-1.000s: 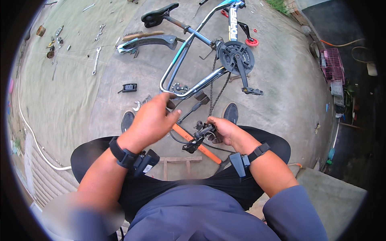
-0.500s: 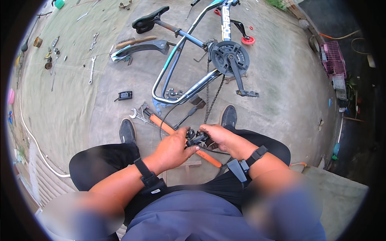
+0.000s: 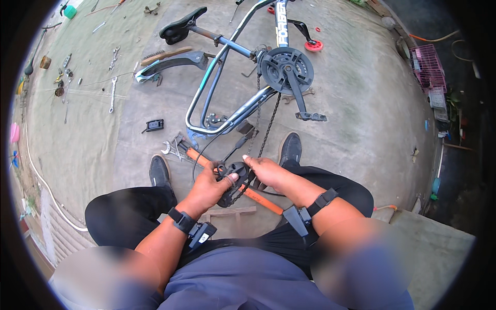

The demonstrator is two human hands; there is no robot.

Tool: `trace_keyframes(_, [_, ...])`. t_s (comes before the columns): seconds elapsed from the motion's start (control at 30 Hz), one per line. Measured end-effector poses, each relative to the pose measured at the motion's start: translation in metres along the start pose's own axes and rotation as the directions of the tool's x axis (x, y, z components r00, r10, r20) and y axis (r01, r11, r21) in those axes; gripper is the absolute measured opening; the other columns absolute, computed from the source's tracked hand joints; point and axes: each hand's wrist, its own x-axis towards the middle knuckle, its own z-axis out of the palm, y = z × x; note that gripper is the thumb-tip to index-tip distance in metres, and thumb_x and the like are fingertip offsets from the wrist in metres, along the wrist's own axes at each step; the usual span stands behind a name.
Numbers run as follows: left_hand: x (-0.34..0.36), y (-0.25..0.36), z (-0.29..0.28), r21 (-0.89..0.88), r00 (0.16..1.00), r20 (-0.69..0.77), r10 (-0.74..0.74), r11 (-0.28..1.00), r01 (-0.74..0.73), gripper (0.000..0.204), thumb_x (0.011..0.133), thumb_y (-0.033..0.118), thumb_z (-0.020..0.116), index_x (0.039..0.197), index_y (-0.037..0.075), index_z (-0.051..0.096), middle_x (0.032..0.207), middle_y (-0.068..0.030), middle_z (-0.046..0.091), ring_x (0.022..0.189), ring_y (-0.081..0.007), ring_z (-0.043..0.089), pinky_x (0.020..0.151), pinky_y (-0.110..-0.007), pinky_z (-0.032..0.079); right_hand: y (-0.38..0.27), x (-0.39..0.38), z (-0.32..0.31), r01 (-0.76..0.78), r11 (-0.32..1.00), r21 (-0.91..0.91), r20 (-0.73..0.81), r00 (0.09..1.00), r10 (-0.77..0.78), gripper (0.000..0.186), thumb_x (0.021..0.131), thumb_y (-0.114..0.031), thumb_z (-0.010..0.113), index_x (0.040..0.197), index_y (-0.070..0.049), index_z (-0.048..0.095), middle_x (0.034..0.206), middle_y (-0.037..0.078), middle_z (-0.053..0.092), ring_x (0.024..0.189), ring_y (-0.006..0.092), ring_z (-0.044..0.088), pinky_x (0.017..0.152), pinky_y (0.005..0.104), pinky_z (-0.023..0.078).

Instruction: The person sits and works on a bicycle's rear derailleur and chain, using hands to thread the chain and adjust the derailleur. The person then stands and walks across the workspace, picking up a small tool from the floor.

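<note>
My left hand grips a black rear derailleur between my legs, thumb lying across its face. A length of chain hangs along the derailleur's right side. My right hand is closed at the bicycle chain, just right of the derailleur; its lower fingers are partly hidden. From there the chain runs up to the black chainring of a blue and white bicycle frame lying ahead. A thin black cable curves from the frame towards my left hand.
An orange-handled tool lies under my hands, beside several wrenches. A small black block-shaped part lies left of the frame. Further left are a long wrench and a mudguard. A pink wire cage stands far right.
The derailleur has turned in my left hand, so its broad black face now shows. My right hand has shifted slightly left and up. The whole scene has slid a little left in view.
</note>
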Motion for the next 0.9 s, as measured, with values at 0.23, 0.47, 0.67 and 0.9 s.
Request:
trace_keyframes(0.23, [0.006, 0.003, -0.002, -0.159, 0.998, -0.070, 0.001, 0.987, -0.012, 0.071, 0.091, 0.029, 0.083, 0.135, -0.015, 0.047, 0.108, -0.0187, 0.069, 0.088, -0.0171, 0.071, 0.074, -0.029, 0.059, 0.018, 0.023, -0.008, 0.106, 0.992, -0.074, 0.007, 0.994, -0.105, 0.049, 0.106, -0.046, 0.051, 0.112, -0.001, 0.067, 0.090, 0.007, 0.067, 0.075, 0.0184, 0.066, 0.059, 0.0348, 0.051])
trace_keyframes(0.47, [0.007, 0.008, -0.006, -0.227, 0.991, -0.130, -0.014, 0.974, -0.016, 0.053, 0.095, 0.021, 0.079, 0.127, -0.010, 0.050, 0.097, -0.0108, 0.065, 0.082, -0.0134, 0.068, 0.067, -0.027, 0.056, 0.027, 0.078, -0.071, 0.107, 0.967, -0.232, -0.529, 0.821, -0.217, 0.038, 0.094, -0.033, 0.068, 0.118, -0.004, 0.072, 0.100, 0.019, 0.076, 0.097, 0.0340, 0.073, 0.086, 0.0407, 0.055])
trace_keyframes(0.67, [0.000, 0.024, -0.010, -0.276, 0.994, -0.097, -0.041, 0.961, 0.013, 0.055, 0.097, 0.018, 0.076, 0.131, -0.011, 0.046, 0.101, -0.0130, 0.067, 0.083, -0.0136, 0.068, 0.068, -0.026, 0.057, 0.054, 0.164, -0.117, 0.327, 0.938, -0.119, -0.819, 0.501, -0.278, 0.063, 0.096, -0.027, 0.071, 0.147, 0.002, 0.049, 0.144, 0.022, 0.059, 0.129, 0.0348, 0.059, 0.108, 0.0383, 0.045])
trace_keyframes(0.9, [-0.002, 0.020, -0.015, -0.255, 0.989, -0.119, -0.093, 0.965, 0.060, 0.061, 0.098, 0.019, 0.074, 0.137, -0.015, 0.041, 0.104, -0.0160, 0.069, 0.087, -0.0142, 0.069, 0.074, -0.027, 0.058, -0.003, 0.169, -0.115, 0.552, 0.761, 0.339, -0.733, 0.663, -0.154, 0.034, 0.104, -0.023, 0.064, 0.127, 0.002, 0.063, 0.097, 0.005, 0.069, 0.087, 0.0155, 0.065, 0.081, 0.0321, 0.050])
